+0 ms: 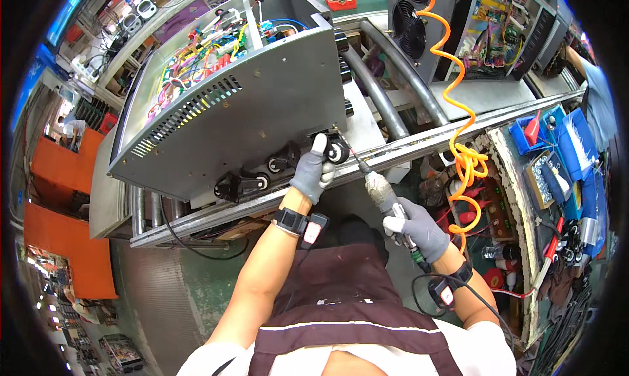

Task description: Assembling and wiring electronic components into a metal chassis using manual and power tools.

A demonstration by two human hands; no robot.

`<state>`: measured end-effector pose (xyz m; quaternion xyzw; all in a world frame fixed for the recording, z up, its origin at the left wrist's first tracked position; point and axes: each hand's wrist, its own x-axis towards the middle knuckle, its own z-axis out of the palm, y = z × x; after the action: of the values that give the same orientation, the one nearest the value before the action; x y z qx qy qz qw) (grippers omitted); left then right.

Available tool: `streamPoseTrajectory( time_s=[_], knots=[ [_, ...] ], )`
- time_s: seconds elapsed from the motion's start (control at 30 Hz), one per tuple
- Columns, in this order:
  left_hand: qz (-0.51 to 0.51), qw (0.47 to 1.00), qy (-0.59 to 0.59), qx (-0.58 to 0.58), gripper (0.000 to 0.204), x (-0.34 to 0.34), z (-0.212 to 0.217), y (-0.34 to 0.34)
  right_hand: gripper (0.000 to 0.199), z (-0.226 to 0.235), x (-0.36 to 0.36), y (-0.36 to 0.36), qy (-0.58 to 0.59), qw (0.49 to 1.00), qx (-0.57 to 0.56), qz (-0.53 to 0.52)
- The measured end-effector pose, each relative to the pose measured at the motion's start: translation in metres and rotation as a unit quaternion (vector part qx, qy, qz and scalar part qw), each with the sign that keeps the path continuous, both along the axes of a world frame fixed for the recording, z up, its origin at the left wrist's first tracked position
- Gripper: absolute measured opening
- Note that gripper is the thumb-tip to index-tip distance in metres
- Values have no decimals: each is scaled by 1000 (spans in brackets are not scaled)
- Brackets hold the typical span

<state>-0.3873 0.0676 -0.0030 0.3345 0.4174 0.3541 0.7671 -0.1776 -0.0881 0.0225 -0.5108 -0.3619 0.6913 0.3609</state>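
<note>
A grey metal cabinet (262,110) full of coloured wiring lies on a roller conveyor. My left hand (312,169), in a grey and white glove, closes round a black caster wheel (337,152) against the cabinet's lower right corner. In my gloved right hand (419,228) is a power screwdriver (381,191) with a worn, pale-wrapped body. Its thin bit points up and left, its tip beside the caster; whether it sits on a screw is too small to tell. Two more black casters (244,184) are near the cabinet's lower edge, left of my left hand.
Steel conveyor rollers (377,81) run behind a metal rail. An orange coiled hose (458,94) hangs at the right. Blue bins (527,135) and a box of screws (542,179) stand on the side bench. Another wired cabinet (495,35) is farther back, a person's blue sleeve (595,91) beside it.
</note>
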Motion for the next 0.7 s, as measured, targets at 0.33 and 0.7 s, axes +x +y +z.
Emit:
streamPoseTrajectory(
  time_s=[0.33, 0.7],
  knots=[
    [1, 997, 68, -43, 37, -3, -9, 10, 56, -3, 32, 23, -207, 965, 143, 69],
    [130, 981, 140, -38, 28, 19, -19, 7, 42, -9, 5, 33, -99, 995, 0, 4]
  ],
)
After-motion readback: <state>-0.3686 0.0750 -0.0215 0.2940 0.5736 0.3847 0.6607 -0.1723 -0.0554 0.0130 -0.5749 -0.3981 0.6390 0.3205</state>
